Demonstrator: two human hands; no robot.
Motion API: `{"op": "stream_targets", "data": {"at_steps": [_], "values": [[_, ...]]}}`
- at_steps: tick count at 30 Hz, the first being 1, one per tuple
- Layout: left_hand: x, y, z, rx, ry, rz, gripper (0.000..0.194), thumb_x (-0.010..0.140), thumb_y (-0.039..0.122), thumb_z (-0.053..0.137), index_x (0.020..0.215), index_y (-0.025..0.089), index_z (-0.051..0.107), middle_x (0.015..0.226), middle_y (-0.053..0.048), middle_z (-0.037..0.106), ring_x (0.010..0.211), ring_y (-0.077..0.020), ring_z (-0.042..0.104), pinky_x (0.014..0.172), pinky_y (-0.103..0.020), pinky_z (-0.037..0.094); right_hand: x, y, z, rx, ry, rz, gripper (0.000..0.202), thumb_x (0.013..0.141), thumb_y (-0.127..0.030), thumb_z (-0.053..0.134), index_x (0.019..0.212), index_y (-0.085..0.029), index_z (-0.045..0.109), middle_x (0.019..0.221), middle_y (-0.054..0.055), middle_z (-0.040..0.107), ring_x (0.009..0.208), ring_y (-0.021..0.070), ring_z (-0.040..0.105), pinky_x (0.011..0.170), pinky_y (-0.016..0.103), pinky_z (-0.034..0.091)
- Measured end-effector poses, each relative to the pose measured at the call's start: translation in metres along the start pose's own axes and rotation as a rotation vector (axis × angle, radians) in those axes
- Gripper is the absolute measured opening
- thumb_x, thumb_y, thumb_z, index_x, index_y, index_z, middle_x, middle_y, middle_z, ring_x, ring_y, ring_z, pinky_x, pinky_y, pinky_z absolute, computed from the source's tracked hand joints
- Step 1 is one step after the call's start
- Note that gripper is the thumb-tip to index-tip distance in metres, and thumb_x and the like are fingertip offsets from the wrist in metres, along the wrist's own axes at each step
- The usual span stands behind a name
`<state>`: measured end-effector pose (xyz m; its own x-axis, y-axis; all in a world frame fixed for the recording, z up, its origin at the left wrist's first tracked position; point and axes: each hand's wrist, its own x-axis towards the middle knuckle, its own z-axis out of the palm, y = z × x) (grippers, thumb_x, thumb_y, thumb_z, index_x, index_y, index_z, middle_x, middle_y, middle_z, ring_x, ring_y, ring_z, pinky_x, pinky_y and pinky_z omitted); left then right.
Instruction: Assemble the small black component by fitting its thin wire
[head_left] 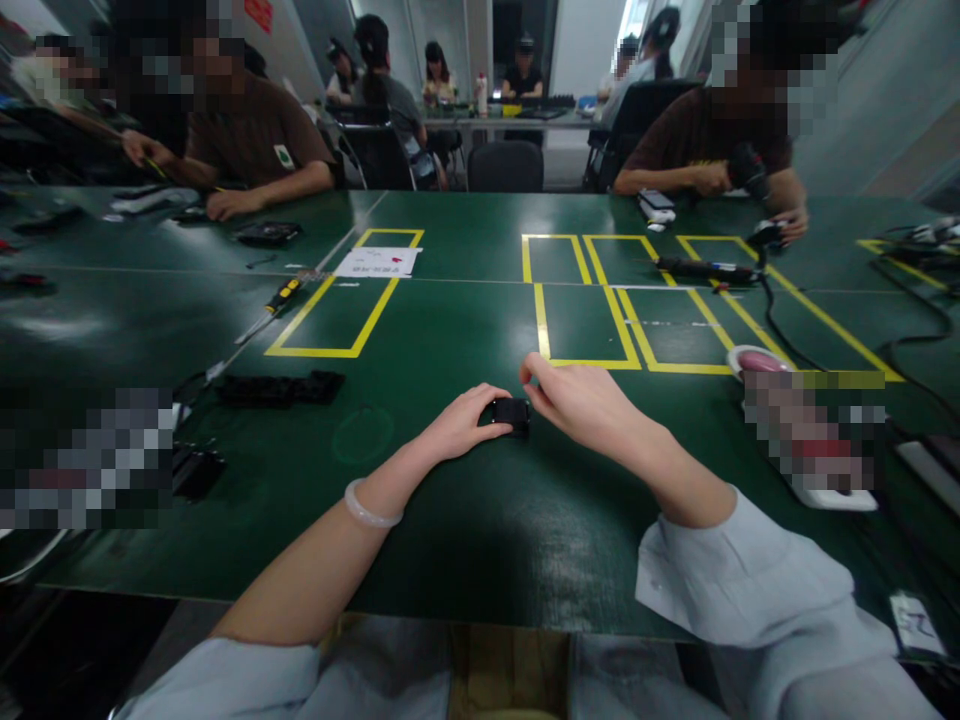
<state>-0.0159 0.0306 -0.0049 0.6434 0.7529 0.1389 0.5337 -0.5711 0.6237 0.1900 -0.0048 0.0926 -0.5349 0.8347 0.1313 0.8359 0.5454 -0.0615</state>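
A small black rectangular block (511, 413) with a dark, flat top sits low over the green table in front of me. My left hand (463, 422) grips it from the left, thumb on the near side and fingers on the far side. Just right of the block, my right hand (581, 400) is closed with its fingers curled in a pinch, the fingertips beside the block's right edge. Whether anything small is between those fingertips is hidden.
Yellow tape rectangles (591, 364) mark the green table (450, 540). Left lie a black strip-shaped part (281, 388), a yellow-and-black screwdriver (285, 294) and a paper sheet (377, 262). Right are a white-edged tray (836, 498) and a cabled black tool (705, 270). Co-workers sit opposite.
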Motion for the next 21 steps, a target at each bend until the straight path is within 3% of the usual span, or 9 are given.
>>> {"op": "stream_targets", "data": {"at_steps": [4,9,16,21], "values": [[0.0004,0.0,0.0,0.001,0.003,0.003,0.039,0.085,0.043,0.06,0.117,0.021,0.054,0.11,-0.006,0.058,0.102,-0.0244,0.056,0.09,-0.037,0.044,-0.0011,-0.0019,-0.0015,0.059,0.025,-0.012,0.018,0.093,-0.026,0.037,0.106,-0.019,0.048,0.081,0.003,0.067,0.064,0.0145,0.058,0.052,0.025,0.023],[0.0005,-0.0009,0.0002,0.0,-0.002,-0.002,0.038,0.085,0.044,0.06,0.116,0.021,0.054,0.106,-0.006,0.059,0.1,-0.0242,0.057,0.088,-0.036,0.044,0.0003,-0.0014,-0.001,0.01,-0.005,0.006,0.025,0.097,-0.037,0.033,0.1,-0.019,0.051,0.074,0.003,0.066,0.062,0.0154,0.058,0.052,0.026,0.022],[-0.0003,0.0007,-0.0007,-0.002,-0.002,0.001,0.04,0.085,0.043,0.06,0.118,0.022,0.054,0.111,-0.006,0.058,0.103,-0.0248,0.056,0.091,-0.038,0.044,-0.0013,-0.0021,-0.0028,0.063,0.022,-0.024,0.019,0.092,-0.025,0.037,0.107,-0.018,0.048,0.078,0.002,0.067,0.062,0.0146,0.057,0.052,0.025,0.023],[0.0002,0.0,0.0002,0.003,0.013,0.006,0.038,0.084,0.043,0.06,0.115,0.021,0.055,0.108,-0.006,0.059,0.101,-0.0246,0.057,0.088,-0.037,0.045,-0.0012,-0.0038,-0.0043,0.05,0.007,-0.011,0.02,0.095,-0.031,0.036,0.101,-0.019,0.049,0.077,0.003,0.066,0.063,0.0151,0.058,0.052,0.026,0.021]]}}
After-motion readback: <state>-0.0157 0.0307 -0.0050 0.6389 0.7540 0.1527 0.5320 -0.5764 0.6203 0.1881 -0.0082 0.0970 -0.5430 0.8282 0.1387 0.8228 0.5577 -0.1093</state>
